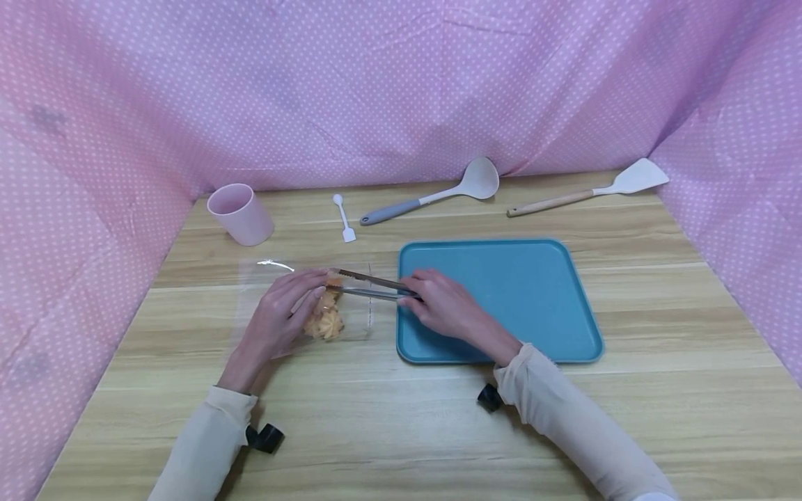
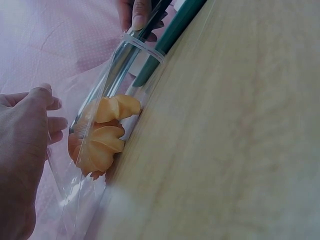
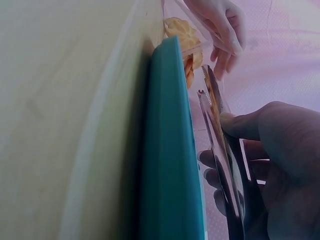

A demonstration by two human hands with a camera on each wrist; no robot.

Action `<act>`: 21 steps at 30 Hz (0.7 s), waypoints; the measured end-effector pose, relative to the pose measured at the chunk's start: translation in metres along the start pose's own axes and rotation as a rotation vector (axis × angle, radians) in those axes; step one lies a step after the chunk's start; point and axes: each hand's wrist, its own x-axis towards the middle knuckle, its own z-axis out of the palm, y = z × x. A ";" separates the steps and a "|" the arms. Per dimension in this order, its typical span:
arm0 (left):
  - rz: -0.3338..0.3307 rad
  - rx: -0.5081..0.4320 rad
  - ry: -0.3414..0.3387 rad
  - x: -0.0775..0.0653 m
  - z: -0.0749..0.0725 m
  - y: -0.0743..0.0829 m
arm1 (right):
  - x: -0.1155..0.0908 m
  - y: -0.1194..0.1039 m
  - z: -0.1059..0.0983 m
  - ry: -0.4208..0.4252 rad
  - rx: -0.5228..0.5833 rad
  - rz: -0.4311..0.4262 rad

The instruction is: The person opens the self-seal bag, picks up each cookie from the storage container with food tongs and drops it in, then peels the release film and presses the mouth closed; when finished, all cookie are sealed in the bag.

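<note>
A clear plastic bag [image 1: 358,321] lies on the table with several swirled cookies [image 1: 327,324] inside. My left hand [image 1: 285,306] is over the bag, its fingers and thumb pinching the upper film; the left wrist view shows these fingertips at the film's edge. My right hand [image 1: 441,303] grips metal tongs [image 1: 376,287] above the tray's left side. The tongs point left into the bag's mouth, their serrated tips beside the cookies [image 2: 102,145]. Whether the tips touch a cookie is hard to tell through the shiny film.
A blue tray [image 1: 532,278] lies to the bag's right. Along the back stand or lie a pink cup [image 1: 244,217], a small white spatula-like stick [image 1: 344,219], a ladle [image 1: 438,195] and a wooden-handled spatula [image 1: 583,195]. A pink dotted cloth [image 1: 351,90] surrounds the table.
</note>
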 end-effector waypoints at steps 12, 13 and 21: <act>-0.017 0.002 -0.009 0.000 0.001 0.000 | -0.024 0.013 -0.012 0.052 -0.018 0.012; -0.018 0.003 -0.010 0.000 0.001 0.000 | -0.027 0.015 -0.013 0.055 -0.021 0.020; -0.019 -0.003 -0.011 0.000 0.001 0.000 | -0.049 0.032 -0.022 0.109 -0.020 0.082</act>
